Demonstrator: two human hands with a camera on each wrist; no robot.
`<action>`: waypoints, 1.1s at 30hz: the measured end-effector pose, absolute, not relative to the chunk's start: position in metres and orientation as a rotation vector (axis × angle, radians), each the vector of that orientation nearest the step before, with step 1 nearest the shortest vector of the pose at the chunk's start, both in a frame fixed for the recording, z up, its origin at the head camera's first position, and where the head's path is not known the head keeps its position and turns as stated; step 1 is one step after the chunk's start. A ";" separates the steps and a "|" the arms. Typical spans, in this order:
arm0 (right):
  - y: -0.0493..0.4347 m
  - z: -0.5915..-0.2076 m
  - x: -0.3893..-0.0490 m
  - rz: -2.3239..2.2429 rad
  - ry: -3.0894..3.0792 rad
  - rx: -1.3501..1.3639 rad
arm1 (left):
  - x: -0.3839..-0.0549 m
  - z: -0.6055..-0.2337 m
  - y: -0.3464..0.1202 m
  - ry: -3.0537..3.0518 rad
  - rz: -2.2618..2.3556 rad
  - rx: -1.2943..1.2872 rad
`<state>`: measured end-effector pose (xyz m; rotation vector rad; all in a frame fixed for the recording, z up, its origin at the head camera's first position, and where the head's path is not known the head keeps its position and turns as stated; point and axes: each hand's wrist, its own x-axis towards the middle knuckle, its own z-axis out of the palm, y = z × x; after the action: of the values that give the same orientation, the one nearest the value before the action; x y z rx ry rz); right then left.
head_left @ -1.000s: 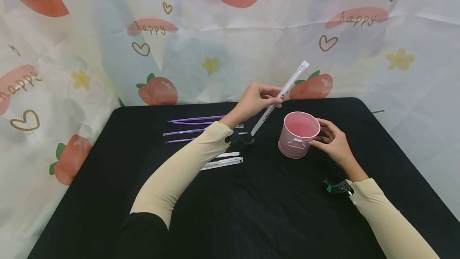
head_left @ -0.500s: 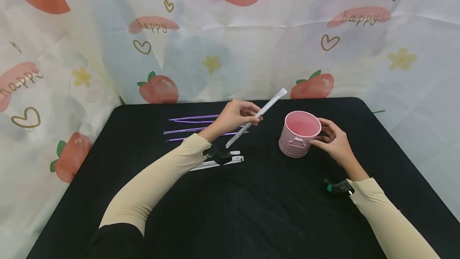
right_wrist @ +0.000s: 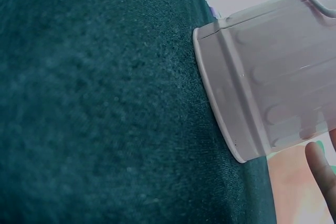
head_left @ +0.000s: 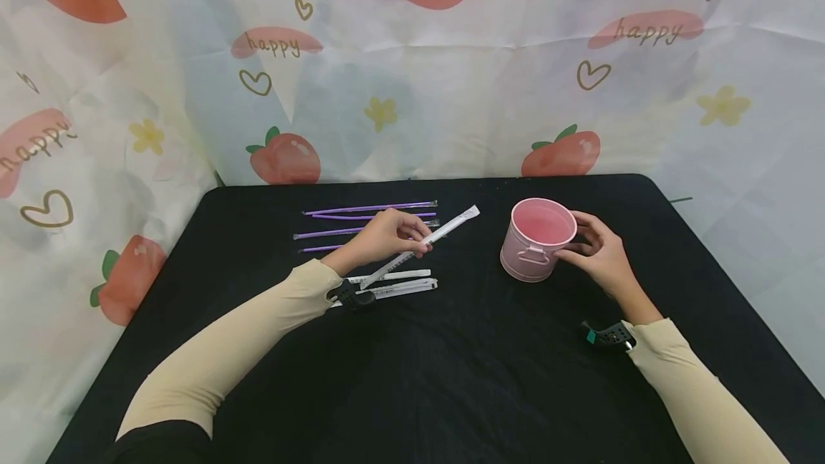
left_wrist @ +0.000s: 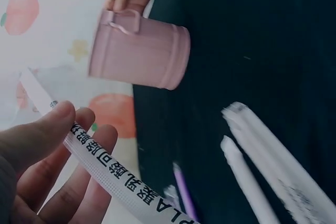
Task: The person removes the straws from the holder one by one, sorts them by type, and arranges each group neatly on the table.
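Note:
My left hand (head_left: 387, 236) pinches a white paper-wrapped straw (head_left: 454, 224) between thumb and fingers. The straw slants up to the right, above other white wrapped straws (head_left: 406, 288) on the table. Printed characters show along its wrapper (left_wrist: 121, 182) in the left wrist view. To the right, a pink bucket (head_left: 523, 258) with a small side handle stands upright. My right hand (head_left: 601, 255) holds its right side near the rim, thumb in front and fingers behind. Only fingertips of that hand show in the right wrist view, beside the bucket wall (right_wrist: 294, 77).
Several purple straws (head_left: 370, 207) in clear wrappers lie side by side behind my left hand, partly covered by it. The black-covered table (head_left: 464, 378) reaches back to a printed fabric backdrop (head_left: 451, 113).
My left hand has moved left and down with the wrapped straw, away from the bucket and toward the lying white straws. My right hand and the bucket have stayed put.

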<state>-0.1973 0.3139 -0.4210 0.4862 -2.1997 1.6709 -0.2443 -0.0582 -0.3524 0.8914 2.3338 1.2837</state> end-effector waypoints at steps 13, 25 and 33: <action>0.315 -0.422 -0.199 1.639 -2.222 0.475 | -0.232 -0.378 -0.088 2.332 1.108 0.877; 0.317 -0.424 -0.200 1.683 -2.216 0.489 | -0.228 -0.400 -0.105 2.361 0.902 0.918; 0.318 -0.425 -0.200 1.680 -2.214 0.492 | -0.220 -0.411 -0.105 2.403 0.851 0.903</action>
<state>-0.2005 0.3175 -0.4254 0.4919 -2.2141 1.6802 -0.2201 -0.1046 -0.4106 0.9030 2.4028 0.8512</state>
